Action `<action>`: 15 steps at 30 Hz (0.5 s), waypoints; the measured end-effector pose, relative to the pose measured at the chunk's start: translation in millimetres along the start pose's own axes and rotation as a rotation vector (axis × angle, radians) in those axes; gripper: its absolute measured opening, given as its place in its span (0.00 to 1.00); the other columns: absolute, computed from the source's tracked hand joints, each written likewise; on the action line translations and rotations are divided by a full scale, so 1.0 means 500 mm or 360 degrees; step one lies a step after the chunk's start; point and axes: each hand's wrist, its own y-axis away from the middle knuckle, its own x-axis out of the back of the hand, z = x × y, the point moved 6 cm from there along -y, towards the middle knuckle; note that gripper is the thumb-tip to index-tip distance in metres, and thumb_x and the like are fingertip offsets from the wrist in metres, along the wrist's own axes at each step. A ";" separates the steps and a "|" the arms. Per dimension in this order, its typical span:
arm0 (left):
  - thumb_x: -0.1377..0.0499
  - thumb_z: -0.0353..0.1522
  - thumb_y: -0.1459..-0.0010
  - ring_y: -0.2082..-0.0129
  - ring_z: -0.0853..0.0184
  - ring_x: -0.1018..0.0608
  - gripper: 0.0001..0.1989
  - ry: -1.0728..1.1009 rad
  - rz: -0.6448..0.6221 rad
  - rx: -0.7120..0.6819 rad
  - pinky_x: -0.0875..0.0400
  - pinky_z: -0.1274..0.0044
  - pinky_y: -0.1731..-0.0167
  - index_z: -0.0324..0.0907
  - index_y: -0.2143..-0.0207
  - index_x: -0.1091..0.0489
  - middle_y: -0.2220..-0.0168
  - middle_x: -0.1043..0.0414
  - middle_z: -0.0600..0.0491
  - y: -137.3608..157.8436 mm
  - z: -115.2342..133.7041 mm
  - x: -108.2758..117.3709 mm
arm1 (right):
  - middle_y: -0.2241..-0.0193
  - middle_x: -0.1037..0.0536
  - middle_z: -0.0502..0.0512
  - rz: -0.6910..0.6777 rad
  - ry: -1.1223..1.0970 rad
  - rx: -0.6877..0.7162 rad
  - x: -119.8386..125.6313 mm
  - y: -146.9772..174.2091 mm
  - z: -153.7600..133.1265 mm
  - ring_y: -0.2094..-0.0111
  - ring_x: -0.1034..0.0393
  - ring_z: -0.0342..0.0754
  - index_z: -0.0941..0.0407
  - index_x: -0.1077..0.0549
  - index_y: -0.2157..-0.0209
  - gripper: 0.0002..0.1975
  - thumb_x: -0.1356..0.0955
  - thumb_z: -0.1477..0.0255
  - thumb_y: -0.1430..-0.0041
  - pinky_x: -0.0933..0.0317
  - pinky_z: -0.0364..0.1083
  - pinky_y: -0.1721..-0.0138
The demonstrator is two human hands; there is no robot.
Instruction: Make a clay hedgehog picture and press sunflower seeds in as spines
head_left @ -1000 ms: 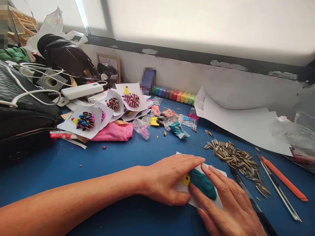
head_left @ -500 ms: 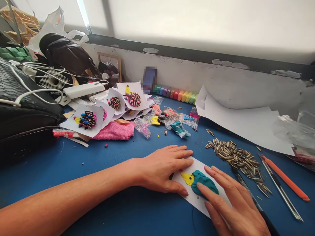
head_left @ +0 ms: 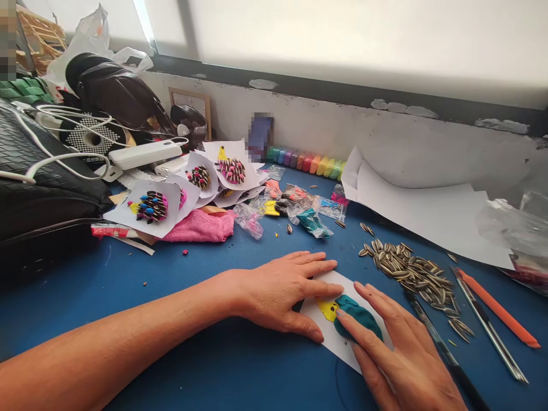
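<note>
A white paper card (head_left: pixel 336 278) lies on the blue table, bearing a flattened teal clay body (head_left: pixel 358 313) joined to a yellow clay head (head_left: pixel 327 309) with a dark eye. My left hand (head_left: pixel 280 294) rests flat across the card's left side, fingers spread, one fingertip over part of the yellow head. Stretched over the card's right side, my right hand (head_left: pixel 405 351) touches the teal clay with its index fingertip, close to where it meets the yellow. Its fingers are extended and hold nothing. They hide part of the teal clay's lower edge.
Sunflower seeds (head_left: pixel 413 274) lie piled right of the card, beside a craft knife (head_left: pixel 488 322) and an orange tool (head_left: pixel 499 308). Clay packets (head_left: pixel 312 221), seed-covered clay hedgehogs (head_left: pixel 152 206) on paper and a pink cloth (head_left: pixel 201 226) sit further back. A black bag (head_left: pixel 43 188) stands left.
My right index fingertip has moved left and up across the teal clay toward the yellow head. A left fingertip has shifted slightly right, over the head's tip.
</note>
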 end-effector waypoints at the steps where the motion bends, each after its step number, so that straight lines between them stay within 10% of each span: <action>1: 0.37 0.48 0.42 0.29 0.53 0.53 0.37 0.0003 0.0005 -0.0001 0.56 0.60 0.32 0.47 0.34 0.41 0.29 0.57 0.45 0.000 0.000 0.000 | 0.37 0.38 0.68 0.0004 0.0003 0.0002 0.001 0.001 0.000 0.36 0.43 0.60 0.56 0.28 0.46 0.19 0.35 0.73 0.38 0.35 0.56 0.47; 15: 0.37 0.49 0.42 0.29 0.52 0.53 0.37 0.0050 0.0036 -0.0014 0.55 0.58 0.33 0.46 0.35 0.40 0.29 0.56 0.44 0.001 -0.001 0.000 | 0.37 0.36 0.68 0.0038 0.0097 0.0078 0.010 -0.013 0.002 0.36 0.41 0.62 0.55 0.25 0.50 0.17 0.33 0.75 0.40 0.36 0.58 0.47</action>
